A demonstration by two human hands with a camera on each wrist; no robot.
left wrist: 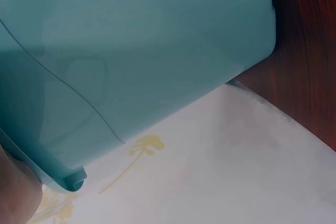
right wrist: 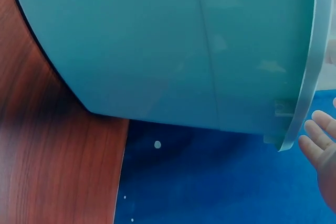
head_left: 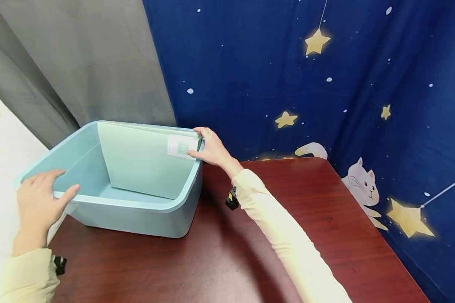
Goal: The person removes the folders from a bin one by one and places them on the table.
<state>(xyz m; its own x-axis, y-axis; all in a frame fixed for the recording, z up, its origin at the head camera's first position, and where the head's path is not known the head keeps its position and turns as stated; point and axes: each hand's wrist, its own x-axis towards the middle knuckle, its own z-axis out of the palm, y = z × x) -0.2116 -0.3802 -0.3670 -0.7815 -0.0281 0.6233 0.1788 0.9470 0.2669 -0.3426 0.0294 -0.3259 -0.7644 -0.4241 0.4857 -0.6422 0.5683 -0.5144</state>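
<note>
A light blue plastic tub (head_left: 129,204) stands on the table. Inside it, a large pale green folder (head_left: 136,160) leans against the far wall, a white label (head_left: 178,146) at its upper right corner. My left hand (head_left: 39,202) is at the tub's near left corner, fingers and thumb spread across the rim. At the far right corner is my right hand (head_left: 214,149), its thumb over the folder's label and its fingers near the back rim. In the right wrist view, the fingers (right wrist: 320,135) are extended beside the rim.
The dark red wooden table (head_left: 280,202) extends to the right of the tub. Behind it hang a grey curtain (head_left: 110,59) and a blue curtain (head_left: 242,67) with stars and a cat. White cloth with a yellow pattern (left wrist: 210,171) lies beside the table at left.
</note>
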